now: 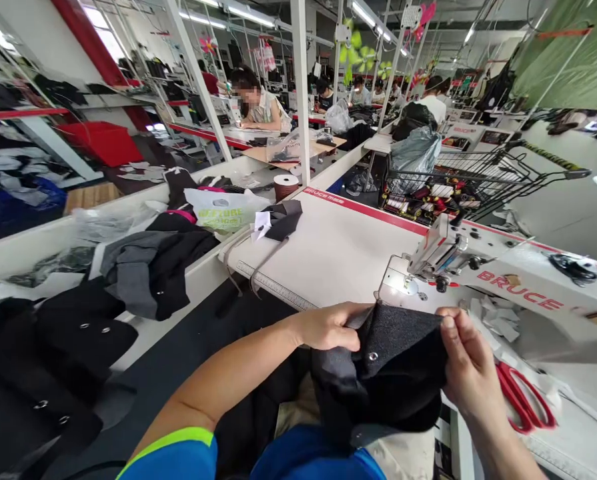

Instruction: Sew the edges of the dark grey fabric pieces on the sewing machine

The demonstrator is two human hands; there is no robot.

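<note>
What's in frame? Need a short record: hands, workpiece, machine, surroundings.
left hand: grips the upper left of the black-and-grey fabric piece
right hand: pinches its upper right corner
workpiece detail: one metal eyelet visible near the left hand
machine: white BRUCE sewing machine, lamp lit, beyond the fabric
near right hand: red-handled scissors
table far corner: thread cone
left side: dark garment pieces with eyelets
background: seated co-worker
</note>
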